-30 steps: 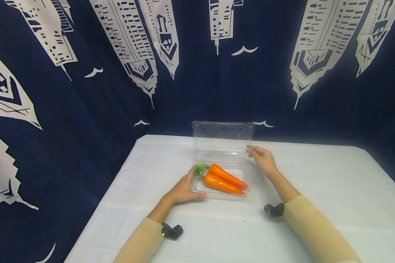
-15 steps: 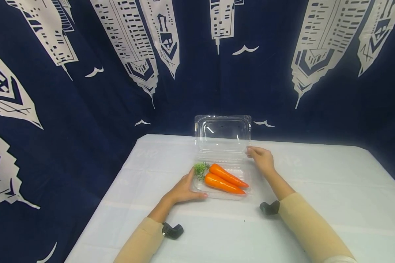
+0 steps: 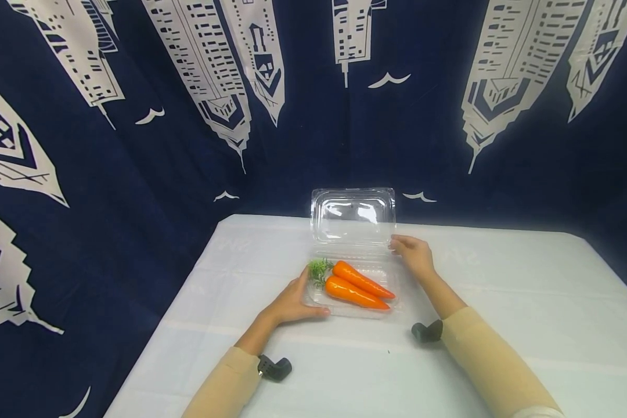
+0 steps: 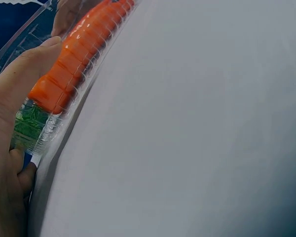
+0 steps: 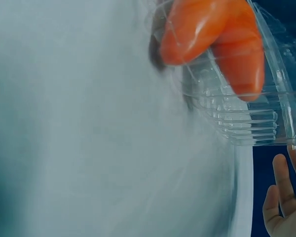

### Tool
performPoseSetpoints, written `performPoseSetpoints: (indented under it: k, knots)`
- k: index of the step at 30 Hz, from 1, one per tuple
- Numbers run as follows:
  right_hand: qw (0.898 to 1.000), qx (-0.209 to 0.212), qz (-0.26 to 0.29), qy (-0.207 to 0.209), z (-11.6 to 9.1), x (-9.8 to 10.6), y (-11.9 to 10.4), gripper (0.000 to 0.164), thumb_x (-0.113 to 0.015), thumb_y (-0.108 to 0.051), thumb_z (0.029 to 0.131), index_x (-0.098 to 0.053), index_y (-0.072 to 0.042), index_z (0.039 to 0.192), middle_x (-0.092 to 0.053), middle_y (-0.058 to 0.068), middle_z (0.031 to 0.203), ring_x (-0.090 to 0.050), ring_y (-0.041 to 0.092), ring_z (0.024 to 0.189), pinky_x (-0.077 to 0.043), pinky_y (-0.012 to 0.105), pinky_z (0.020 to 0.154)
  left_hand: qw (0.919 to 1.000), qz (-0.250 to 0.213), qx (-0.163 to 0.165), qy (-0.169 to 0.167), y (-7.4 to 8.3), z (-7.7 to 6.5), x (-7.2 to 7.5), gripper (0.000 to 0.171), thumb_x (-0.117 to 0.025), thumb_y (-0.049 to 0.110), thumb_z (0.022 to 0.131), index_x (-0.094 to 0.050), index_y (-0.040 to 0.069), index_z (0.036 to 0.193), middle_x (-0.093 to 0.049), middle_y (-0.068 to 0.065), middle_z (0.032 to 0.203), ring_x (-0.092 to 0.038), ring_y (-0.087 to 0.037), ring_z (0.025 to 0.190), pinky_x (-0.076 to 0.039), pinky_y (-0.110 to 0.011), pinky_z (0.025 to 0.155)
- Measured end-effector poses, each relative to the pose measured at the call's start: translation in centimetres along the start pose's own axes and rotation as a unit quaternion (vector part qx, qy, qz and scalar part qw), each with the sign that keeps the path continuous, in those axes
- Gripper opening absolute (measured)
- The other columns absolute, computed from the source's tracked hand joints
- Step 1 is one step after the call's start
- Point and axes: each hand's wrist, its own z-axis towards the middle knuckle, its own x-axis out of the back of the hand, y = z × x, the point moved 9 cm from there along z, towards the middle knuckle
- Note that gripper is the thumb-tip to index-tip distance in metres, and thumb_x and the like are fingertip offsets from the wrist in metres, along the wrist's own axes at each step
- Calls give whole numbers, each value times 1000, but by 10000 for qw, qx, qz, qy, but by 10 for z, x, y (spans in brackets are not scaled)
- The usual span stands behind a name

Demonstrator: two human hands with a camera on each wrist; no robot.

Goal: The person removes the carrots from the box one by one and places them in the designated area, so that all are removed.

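Two orange carrots [image 3: 357,290] with green tops [image 3: 320,268] lie side by side in the base of a clear plastic clamshell container [image 3: 352,312]. Its hinged lid [image 3: 352,216] stands raised at the back, leaning away. My left hand [image 3: 289,302] grips the base's near-left corner, the thumb along the front and the fingers at the left side; in the left wrist view the thumb [image 4: 37,61] crosses the rim. At the lid's lower right edge, my right hand [image 3: 414,254] pinches the plastic; its thumb is outside the right wrist view, where other fingers [image 5: 285,190] stand loosely spread.
A white-covered table [image 3: 355,371] lies under the container. Behind it hangs a dark blue cloth [image 3: 303,157] with a pale building print. Each wrist carries a dark camera mount, one on the left [image 3: 275,369] and one on the right [image 3: 426,332].
The raised lid has swung backward, away from me. My right hand and forearm have shifted slightly left, staying at the lid's edge. The left hand and the carrots have stayed in place.
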Motion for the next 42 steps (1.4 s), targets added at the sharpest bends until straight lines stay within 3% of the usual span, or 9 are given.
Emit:
performPoseSetpoints:
  k: [10, 17, 31, 42]
  knots:
    - [9998, -200, -24, -41, -1, -2, 6, 42, -52, -26, 95, -56, 6, 122, -60, 24, 114, -58, 34, 99, -46, 43, 90, 10000, -21, 51, -8, 0, 1, 0, 125, -72, 65, 62, -3, 7, 149, -19, -17, 150, -25, -34, 133, -26, -50, 104]
    - [10000, 2, -65, -46, -3, -2, 6, 52, -52, -34, 93, -54, 10, 121, -59, 26, 113, -58, 34, 98, -46, 44, 89, 10000, 3, 80, 0, 2, -2, 2, 124, -72, 65, 62, -4, 8, 149, -21, -16, 149, -26, -34, 133, -27, -49, 104]
    - [9993, -303, -115, -179, -5, -5, 13, 45, -50, -28, 95, -55, 7, 122, -61, 25, 109, -58, 33, 93, -46, 44, 88, 10000, 33, 70, -20, 1, -2, 1, 125, -71, 67, 62, -3, 9, 149, -21, -14, 150, -26, -30, 133, -26, -46, 106]
    - [9983, -310, -438, -242, -5, -6, 18, 43, -47, -29, 96, -58, 6, 119, -62, 22, 105, -58, 31, 91, -47, 42, 85, 9999, 102, 120, -25, 2, -2, 1, 124, -73, 63, 63, -3, 7, 149, -17, -14, 151, -23, -32, 134, -24, -47, 106]
